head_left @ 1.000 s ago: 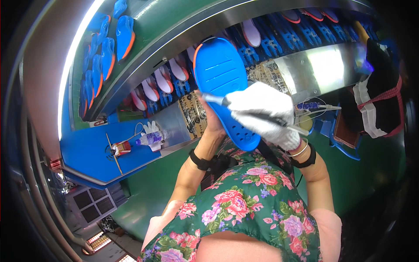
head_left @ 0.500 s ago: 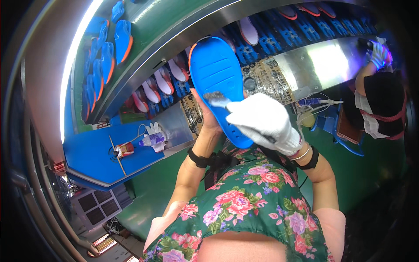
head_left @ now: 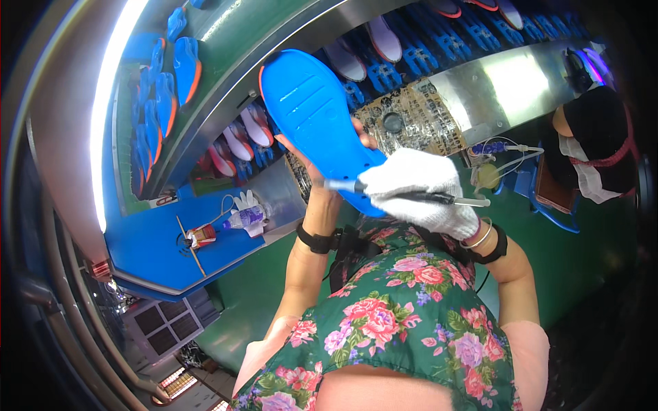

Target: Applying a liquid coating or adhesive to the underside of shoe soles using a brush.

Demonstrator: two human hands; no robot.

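Observation:
A blue shoe sole (head_left: 312,103) with an orange edge is tilted in front of me, its broad end pointing away. My bare left hand (head_left: 310,170) grips it from beneath, and its fingertips show past the right edge. On my right hand (head_left: 418,179) is a white knitted glove. That hand is closed round a thin brush (head_left: 351,185), whose handle end sticks out to the right of the glove. The brush tip lies over the narrow part of the sole near its left edge; whether it touches is blurred.
Blue soles (head_left: 164,99) stand on a green belt at upper left. Light-coloured shoe pieces (head_left: 385,41) line a blue rack beyond. A blue table (head_left: 147,233) bears a bottle (head_left: 243,218) and a small red pot (head_left: 201,235). Another person (head_left: 595,147) sits at the right.
The sole has shifted left and tilted further that way. My right hand has drawn the brush nearer to me, toward the sole's narrow end. The other person's gloved hand has left view.

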